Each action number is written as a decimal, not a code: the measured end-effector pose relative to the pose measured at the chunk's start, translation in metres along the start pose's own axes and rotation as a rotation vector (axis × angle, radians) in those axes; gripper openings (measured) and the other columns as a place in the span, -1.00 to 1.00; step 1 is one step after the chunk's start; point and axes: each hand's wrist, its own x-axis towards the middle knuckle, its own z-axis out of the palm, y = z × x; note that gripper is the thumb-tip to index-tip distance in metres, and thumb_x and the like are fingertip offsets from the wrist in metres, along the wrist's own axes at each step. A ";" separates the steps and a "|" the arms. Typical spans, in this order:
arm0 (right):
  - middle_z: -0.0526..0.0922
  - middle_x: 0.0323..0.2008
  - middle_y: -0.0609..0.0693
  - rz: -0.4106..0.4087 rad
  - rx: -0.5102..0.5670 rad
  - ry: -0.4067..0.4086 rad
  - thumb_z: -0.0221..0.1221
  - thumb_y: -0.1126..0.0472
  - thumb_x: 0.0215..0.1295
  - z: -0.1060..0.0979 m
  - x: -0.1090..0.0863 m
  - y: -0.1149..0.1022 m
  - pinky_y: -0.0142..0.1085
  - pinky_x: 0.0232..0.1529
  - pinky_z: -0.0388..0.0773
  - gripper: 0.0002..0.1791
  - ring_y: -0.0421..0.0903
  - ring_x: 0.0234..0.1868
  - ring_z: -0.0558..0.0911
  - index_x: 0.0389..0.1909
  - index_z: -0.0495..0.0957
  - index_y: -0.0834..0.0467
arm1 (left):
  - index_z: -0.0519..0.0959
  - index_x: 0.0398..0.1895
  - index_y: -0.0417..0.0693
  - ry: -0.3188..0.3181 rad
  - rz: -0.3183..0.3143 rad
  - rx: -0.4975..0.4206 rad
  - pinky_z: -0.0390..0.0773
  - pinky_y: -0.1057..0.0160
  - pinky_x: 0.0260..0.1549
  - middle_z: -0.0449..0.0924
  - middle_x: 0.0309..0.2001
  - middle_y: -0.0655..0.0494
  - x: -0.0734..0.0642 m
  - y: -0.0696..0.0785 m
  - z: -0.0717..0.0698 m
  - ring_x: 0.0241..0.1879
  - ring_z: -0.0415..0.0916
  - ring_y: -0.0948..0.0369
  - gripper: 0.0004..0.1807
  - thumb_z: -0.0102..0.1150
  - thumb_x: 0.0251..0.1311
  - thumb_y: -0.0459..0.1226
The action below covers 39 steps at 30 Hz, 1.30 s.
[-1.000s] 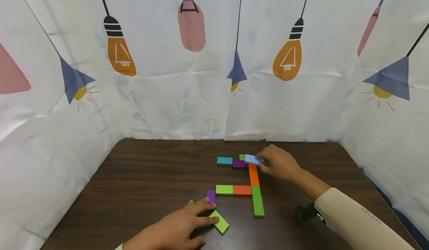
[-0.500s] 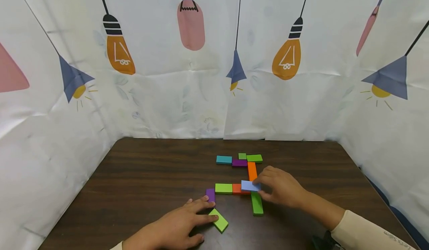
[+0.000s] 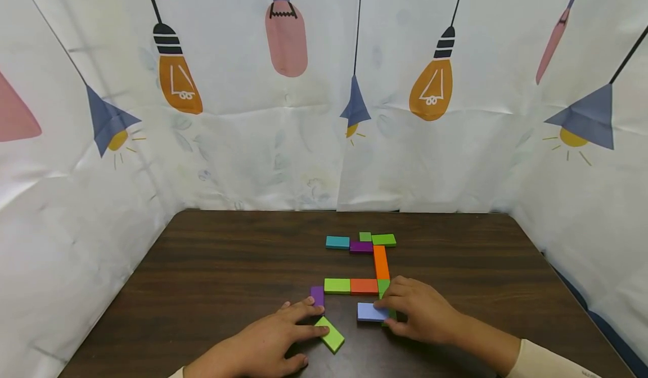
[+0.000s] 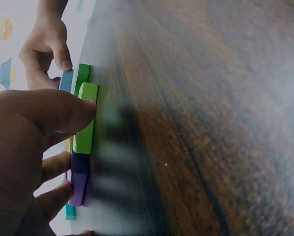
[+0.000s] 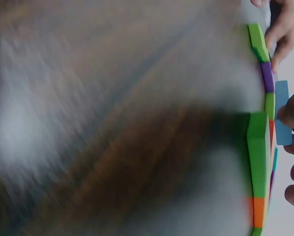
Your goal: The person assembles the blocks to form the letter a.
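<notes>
My right hand [image 3: 422, 313] pinches a light blue block [image 3: 368, 311] between thumb and fingers. In the right wrist view that block [image 5: 282, 123] shows raised off the tabletop, beyond the green blocks [image 5: 258, 155]. Below the hand, the green column at the chain's near right end is partly hidden. My left hand [image 3: 268, 336] lies low over the table with fingers extended. Its fingertips rest on a purple block [image 3: 316, 295] and an angled light green block [image 3: 333, 337]. In the left wrist view the light green block [image 4: 87, 123] meets the purple one [image 4: 79, 182] nearly end to end.
Flat blocks form a bent chain on the dark wooden table [image 3: 217, 277]: light green [image 3: 337, 286], red-orange [image 3: 363, 287], orange [image 3: 381, 262], green [image 3: 383, 240], small green [image 3: 365, 236], purple [image 3: 361, 247], teal [image 3: 337, 242]. A lamp-patterned cloth [image 3: 228, 153] hangs behind the table.
My right hand has carried the light blue block from the far end of the chain towards me, down beside the near green column. The left hand stays put.
</notes>
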 end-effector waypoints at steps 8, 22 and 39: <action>0.60 -0.18 -0.31 -0.033 0.039 -0.065 0.46 0.04 0.18 0.007 -0.002 -0.016 -0.41 -0.08 0.54 -0.70 -0.33 -0.15 0.50 -0.05 0.75 -0.10 | 0.39 0.49 0.41 0.000 0.001 -0.009 0.35 -0.32 0.24 0.22 0.54 0.16 -0.001 0.000 0.001 0.54 0.11 0.05 -0.41 0.20 0.42 0.02; 0.64 -0.16 -0.40 -0.108 0.074 -0.108 0.38 0.00 0.30 0.014 -0.005 -0.034 -0.38 -0.03 0.49 -0.72 -0.32 -0.10 0.49 0.02 0.73 -0.16 | 0.41 0.48 0.41 -0.004 0.006 -0.017 0.37 -0.33 0.22 0.24 0.53 0.16 0.001 0.000 0.002 0.53 0.13 0.05 -0.43 0.19 0.42 0.03; 0.64 -0.17 -0.40 -0.110 0.054 -0.162 0.31 -0.08 0.38 0.015 0.000 -0.037 -0.36 -0.01 0.46 -0.73 -0.31 -0.10 0.47 0.04 0.73 -0.15 | 0.41 0.48 0.40 0.013 0.012 -0.028 0.36 -0.40 0.18 0.24 0.52 0.15 0.001 -0.001 0.001 0.53 0.13 0.02 -0.41 0.23 0.39 0.00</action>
